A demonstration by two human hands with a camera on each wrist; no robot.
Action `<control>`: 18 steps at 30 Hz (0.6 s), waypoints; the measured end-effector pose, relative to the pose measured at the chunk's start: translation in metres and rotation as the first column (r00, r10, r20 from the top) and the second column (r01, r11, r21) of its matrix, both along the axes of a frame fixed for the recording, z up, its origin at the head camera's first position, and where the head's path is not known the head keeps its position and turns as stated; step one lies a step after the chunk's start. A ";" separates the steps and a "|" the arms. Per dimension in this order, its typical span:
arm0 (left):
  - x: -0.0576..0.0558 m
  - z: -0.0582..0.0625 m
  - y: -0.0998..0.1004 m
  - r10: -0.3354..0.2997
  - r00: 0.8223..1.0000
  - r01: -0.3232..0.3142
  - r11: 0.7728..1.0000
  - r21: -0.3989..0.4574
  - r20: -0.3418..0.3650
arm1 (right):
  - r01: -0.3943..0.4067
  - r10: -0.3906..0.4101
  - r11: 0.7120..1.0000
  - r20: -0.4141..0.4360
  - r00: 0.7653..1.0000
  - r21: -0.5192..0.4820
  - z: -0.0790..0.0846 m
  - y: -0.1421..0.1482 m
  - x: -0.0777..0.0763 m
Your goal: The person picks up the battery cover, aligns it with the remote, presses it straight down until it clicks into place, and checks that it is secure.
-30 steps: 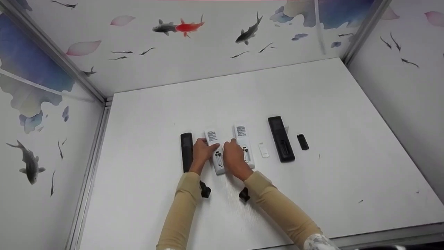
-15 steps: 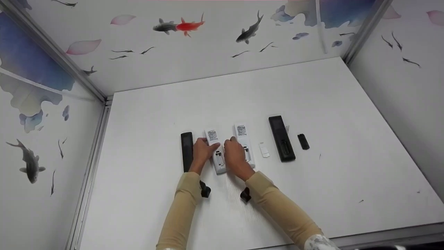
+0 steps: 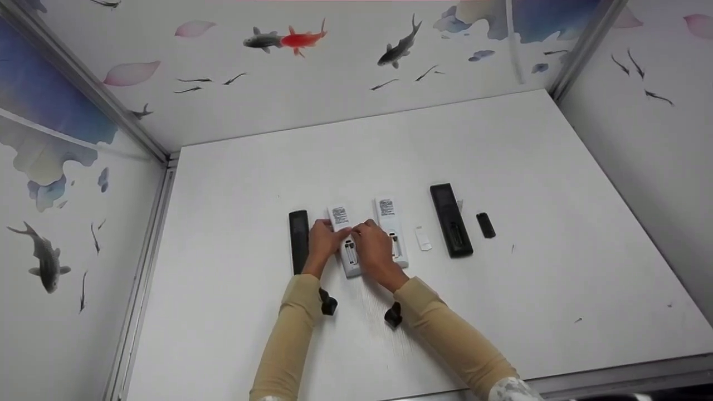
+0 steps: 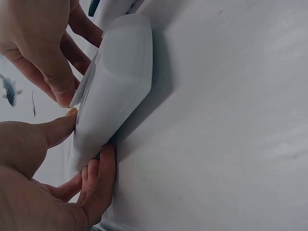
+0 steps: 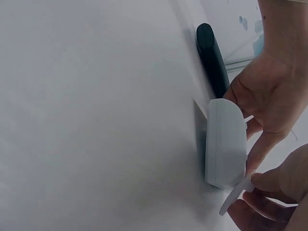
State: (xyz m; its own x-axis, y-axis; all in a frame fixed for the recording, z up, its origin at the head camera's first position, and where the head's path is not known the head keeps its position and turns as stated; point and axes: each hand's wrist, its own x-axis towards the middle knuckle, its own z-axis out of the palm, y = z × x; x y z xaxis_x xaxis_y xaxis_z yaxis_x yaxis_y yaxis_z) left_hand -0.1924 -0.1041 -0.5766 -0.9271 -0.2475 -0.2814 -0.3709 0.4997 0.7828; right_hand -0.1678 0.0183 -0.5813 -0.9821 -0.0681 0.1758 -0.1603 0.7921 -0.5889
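A white remote control [image 3: 338, 215] lies back side up, its battery compartment uncovered near the lower end. My left hand [image 3: 323, 242] grips it, thumb on the back and fingers along the left side. A thin white battery cover [image 5: 237, 196] is pinched between thumb and fingers of my right hand [image 3: 374, 248]. In the right wrist view the cover slants against the remote's edge. The left wrist view has it tilted over the remote's back, close by the left thumb. Just right, partly hidden by my right hand, lies a second white remote [image 3: 385, 209] with its compartment uncovered too.
To the left is a black remote [image 3: 299, 234], partly behind my left hand. On the right lie a small white cover [image 3: 423, 238], another black remote [image 3: 450, 220] with its compartment uncovered, and a black battery cover [image 3: 486, 225]. Printed walls enclose the white table [image 3: 473, 145].
My right hand has shifted slightly left and up, bringing its fingertips over the left white remote near my left thumb. The left hand keeps its grip; the other things stay put.
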 end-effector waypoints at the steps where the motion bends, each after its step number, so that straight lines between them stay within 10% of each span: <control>1: 0.000 0.000 0.000 0.001 1.000 -0.001 1.000 -0.001 0.000 | 0.001 -0.001 1.000 0.007 1.000 -0.007 0.000 0.000 0.000; 18: 0.002 0.002 -0.001 0.042 0.999 -0.042 0.999 -0.003 0.027 | 0.012 0.024 0.981 0.181 0.983 -0.194 0.006 0.012 -0.003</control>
State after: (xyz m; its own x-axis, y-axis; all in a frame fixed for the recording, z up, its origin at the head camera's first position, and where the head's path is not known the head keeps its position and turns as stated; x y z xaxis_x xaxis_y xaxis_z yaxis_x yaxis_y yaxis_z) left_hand -0.1908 -0.1055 -0.5744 -0.9080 -0.2867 -0.3054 -0.4125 0.4855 0.7708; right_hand -0.1708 0.0305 -0.5754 -0.9984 -0.0561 0.0052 -0.0409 0.6600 -0.7502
